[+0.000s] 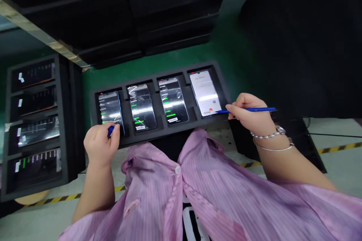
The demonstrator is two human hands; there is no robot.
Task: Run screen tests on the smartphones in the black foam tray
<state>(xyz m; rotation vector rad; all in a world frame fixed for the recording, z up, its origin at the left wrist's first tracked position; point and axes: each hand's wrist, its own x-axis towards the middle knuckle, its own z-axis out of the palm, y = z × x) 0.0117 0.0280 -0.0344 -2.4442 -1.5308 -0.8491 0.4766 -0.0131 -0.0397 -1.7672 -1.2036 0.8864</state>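
My right hand (pixel 246 111) pinches a slim blue pen (pixel 261 109). Its tip is over the lower part of the rightmost phone (pixel 204 90), whose screen is lit white with a small red dot near the bottom; whether it touches the glass I cannot tell. My left hand (pixel 99 144), fingers curled, grips a blue pen (pixel 110 131), with only its rounded end showing, beside the bottom of the leftmost phone (pixel 110 107). Between them lie two phones with dark screens and white and green text lines, the left one (pixel 141 105) and the right one (pixel 173 99).
The phones sit in compartments of a dark foam tray (pixel 166 130) before me. At left a second tray (pixel 63 120) holds several phones sideways. Black boxes (pixel 175 11) stand behind on a green surface (pixel 181 54). Yellow-black tape (pixel 339 147) marks the floor.
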